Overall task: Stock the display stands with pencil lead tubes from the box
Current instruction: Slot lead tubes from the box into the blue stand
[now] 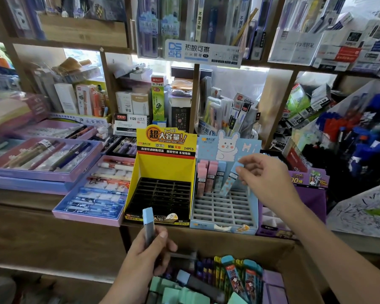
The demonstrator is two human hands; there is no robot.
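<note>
My left hand (148,253) holds a dark lead tube with a light-blue cap (148,224) upright, in front of the yellow display stand (162,170), whose black slotted tray holds nothing. My right hand (264,174) grips a blue patterned lead tube (229,178) tilted over the back row of the blue rabbit stand (224,207). A few pink and blue tubes (208,175) stand in that back row; the remaining grey slots are bare. The cardboard box (250,244) below holds several tubes in mint, blue, purple and patterned packs.
Purple trays of pens (42,161) lie to the left on the wooden counter. A purple display (307,194) stands right of the blue stand. Shelves packed with stationery rise behind. A bin of blue and red pens (360,132) sits at far right.
</note>
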